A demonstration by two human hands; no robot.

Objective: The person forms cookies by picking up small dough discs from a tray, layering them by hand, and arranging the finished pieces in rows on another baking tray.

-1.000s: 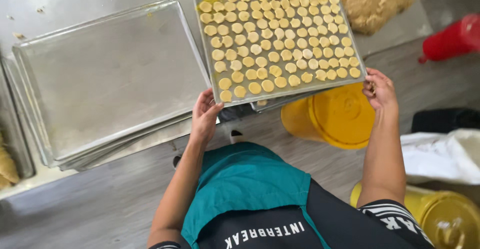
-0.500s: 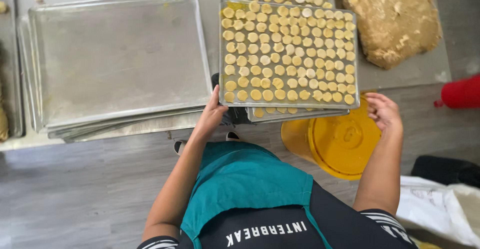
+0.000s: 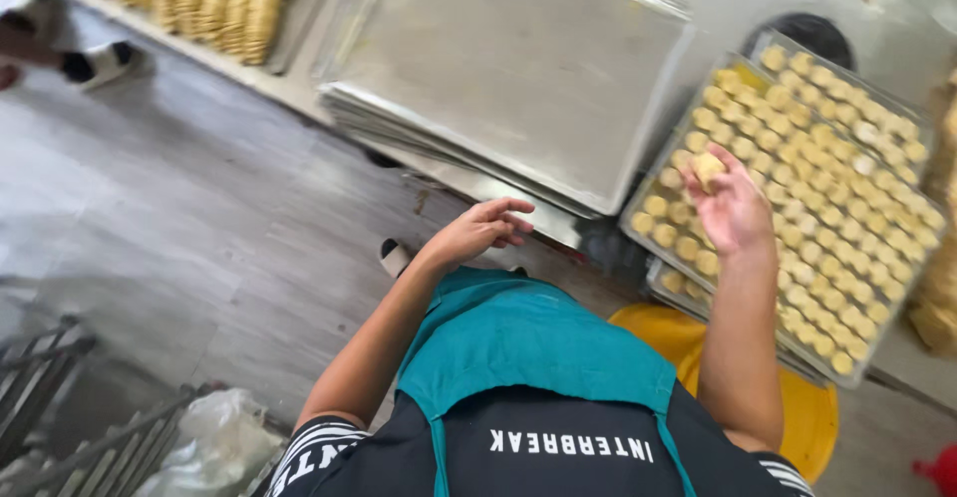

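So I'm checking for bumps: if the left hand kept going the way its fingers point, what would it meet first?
Probably the front edge of the stack of empty metal trays; the left hand points toward it, though depth is unclear.

Empty tray stack (image 3: 518,68): bare metal, smooth, dull silver sheen with faint smears.
Filled tray (image 3: 653,173): thin metal, its rim bright and slightly glossy.
Dough pieces (image 3: 817,168): pale yellow, matt, soft-looking, slightly grainy.
Piece (image 3: 709,168) in the right hand (image 3: 733,208): same matt yellow dough, rough at the edge.
Left hand (image 3: 483,230): bare skin, matt.
Table (image 3: 469,183): metal, grey, scuffed and stained near the edge.
Floor (image 3: 179,248): grey, wood-grain pattern, smooth, low sheen.
Apron (image 3: 528,347): teal cloth, matt, smooth weave.
Shirt (image 3: 558,457): black cloth, matt.
Bucket lid (image 3: 807,417): yellow plastic, smooth, mildly glossy.
Bag (image 3: 214,437): thin clear plastic, crinkled, shiny.
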